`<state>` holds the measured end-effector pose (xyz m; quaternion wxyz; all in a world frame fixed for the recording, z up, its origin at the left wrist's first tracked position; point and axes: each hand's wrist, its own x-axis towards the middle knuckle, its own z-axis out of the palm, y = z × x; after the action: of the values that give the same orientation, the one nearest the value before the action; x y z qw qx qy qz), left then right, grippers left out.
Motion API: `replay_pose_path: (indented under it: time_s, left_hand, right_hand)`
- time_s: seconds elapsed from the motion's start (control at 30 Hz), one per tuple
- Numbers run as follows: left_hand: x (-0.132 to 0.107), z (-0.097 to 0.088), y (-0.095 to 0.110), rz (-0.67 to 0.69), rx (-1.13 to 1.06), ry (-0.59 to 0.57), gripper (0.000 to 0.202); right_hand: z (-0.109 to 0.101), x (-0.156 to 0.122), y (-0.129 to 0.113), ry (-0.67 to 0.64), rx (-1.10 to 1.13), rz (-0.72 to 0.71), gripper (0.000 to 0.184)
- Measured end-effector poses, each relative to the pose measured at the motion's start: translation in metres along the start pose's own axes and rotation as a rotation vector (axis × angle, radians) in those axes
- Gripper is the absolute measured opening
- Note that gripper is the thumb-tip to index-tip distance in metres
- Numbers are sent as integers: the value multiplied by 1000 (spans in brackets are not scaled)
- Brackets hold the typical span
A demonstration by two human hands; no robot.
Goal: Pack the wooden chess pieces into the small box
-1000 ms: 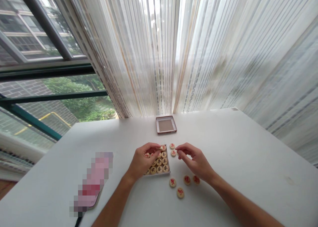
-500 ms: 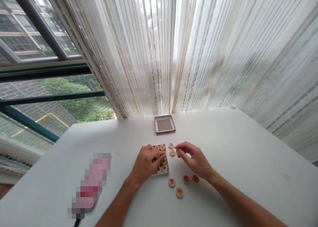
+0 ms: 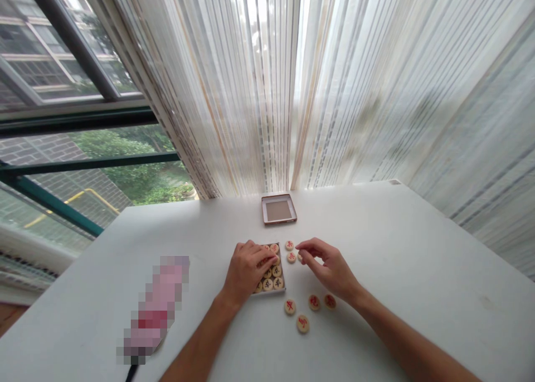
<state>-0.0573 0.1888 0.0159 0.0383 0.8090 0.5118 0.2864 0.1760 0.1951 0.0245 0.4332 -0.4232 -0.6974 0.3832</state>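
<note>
My left hand (image 3: 249,267) lies over a shallow box (image 3: 267,293) of round Chinese chess pieces, covering its left part. Its thumb and fingertips close on a pale piece (image 3: 276,260) at the box's right side. Black-marked pieces (image 3: 267,284) show in the near rows, red-marked ones (image 3: 274,248) in the far row. To the right, my right hand (image 3: 326,265) has thumb and fingers curled together at a piece (image 3: 300,257) mostly hidden behind them. Two red-marked pieces (image 3: 290,245) lie just left of those fingertips, on the table.
Several more red-marked pieces (image 3: 303,323) lie on the white table (image 3: 418,270) nearer me. Behind the box rests an open lid (image 3: 279,210). A blurred-out pink object (image 3: 161,304) with a black cord is at left. Striped curtains (image 3: 267,92) hang along the far edge.
My left hand has shifted slightly back and left, uncovering more of the black-marked pieces. Beside my right fingertips, a piece's edge now shows. The loose pieces stay where they were.
</note>
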Motion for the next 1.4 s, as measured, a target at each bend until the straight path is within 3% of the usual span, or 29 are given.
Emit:
replay_pose_path:
  time_s: [0.2,0.47,0.57,0.7,0.8,1.1,1.17,1.3,1.4]
  left_hand:
    - [-1,-14,-3,46,-51,-56,20]
    - [-1,-26,-16,35,-51,-119,18]
    - [-3,-38,-21,34,-104,-160,32]
    - [-6,-50,-32,-10,-151,-178,33]
    - [-6,-49,-37,-15,-163,-193,23]
    - [-5,-47,-37,-54,-151,-169,11]
    - [-6,-48,-37,-61,-150,-160,14]
    - [-10,-51,-40,-65,-153,-188,38]
    - [-11,-55,-45,-83,-169,-220,38]
  right_hand:
    - [-5,2,1,14,-18,-5,18]
    - [-10,5,4,25,-74,-70,19]
    - [-8,1,-2,-105,-253,-277,22]
    - [1,-6,-12,-345,-543,-461,45]
    - [10,-8,-13,-386,-679,-461,54]
    - [16,-5,-5,-352,-766,-404,49]
    - [17,-6,-6,-369,-770,-399,51]
    - [15,-8,-5,-382,-753,-402,53]
    - [8,-6,-5,-376,-722,-385,50]
